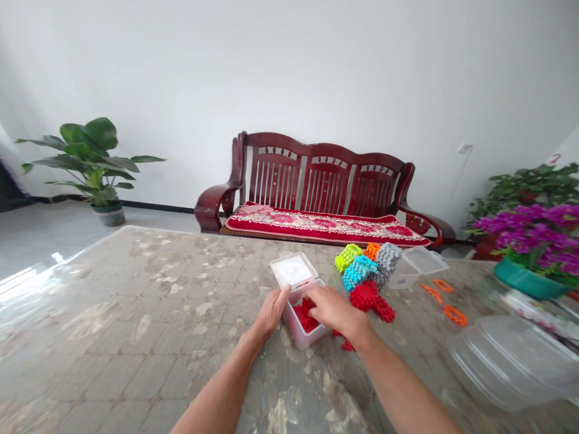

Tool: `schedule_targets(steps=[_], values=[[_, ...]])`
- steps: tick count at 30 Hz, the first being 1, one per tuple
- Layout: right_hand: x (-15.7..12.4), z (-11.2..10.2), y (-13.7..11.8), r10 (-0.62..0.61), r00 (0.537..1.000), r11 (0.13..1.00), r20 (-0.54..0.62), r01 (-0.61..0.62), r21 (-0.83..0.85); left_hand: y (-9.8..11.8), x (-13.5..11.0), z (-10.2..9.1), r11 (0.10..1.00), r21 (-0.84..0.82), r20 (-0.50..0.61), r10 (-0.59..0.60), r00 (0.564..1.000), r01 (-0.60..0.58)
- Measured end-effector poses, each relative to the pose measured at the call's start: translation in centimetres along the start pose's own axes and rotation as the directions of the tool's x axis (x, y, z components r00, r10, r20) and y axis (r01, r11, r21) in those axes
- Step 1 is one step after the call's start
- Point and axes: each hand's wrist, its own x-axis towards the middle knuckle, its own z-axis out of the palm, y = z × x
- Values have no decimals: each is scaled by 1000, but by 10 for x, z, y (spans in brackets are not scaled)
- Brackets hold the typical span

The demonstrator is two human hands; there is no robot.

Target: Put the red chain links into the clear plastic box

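Observation:
A small clear plastic box (302, 337) with its hinged lid (293, 270) raised stands on the table, with red toothed pieces (306, 316) inside. My left hand (271, 311) grips the box's left wall, thumb up at the rim. My right hand (333, 310) reaches over the box's right side, fingers bent down into the red pieces; what they pinch is hidden. Just beyond lie stacks of toothed pieces: red (371, 299), blue (359, 270), green (347, 257), orange (372, 250) and grey (387, 259).
A second clear box (418, 263) lies open behind the stacks. Loose orange pieces (454, 314) are scattered to the right. A large clear lid (511, 361) sits at the right edge near a pot of purple flowers (534, 238). A wooden bench (316, 193) stands beyond the marble-patterned table (136, 313).

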Motion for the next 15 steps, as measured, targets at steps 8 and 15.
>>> schedule_targets(steps=[8,15], values=[[3,8,6,-11,998,996,-58,16,86,-1,1,1,999,28,-2,-36,999,36],[1,3,-3,70,994,997,-89,-72,-17,-4,0,1,1000,18,-5,-25,1000,25]])
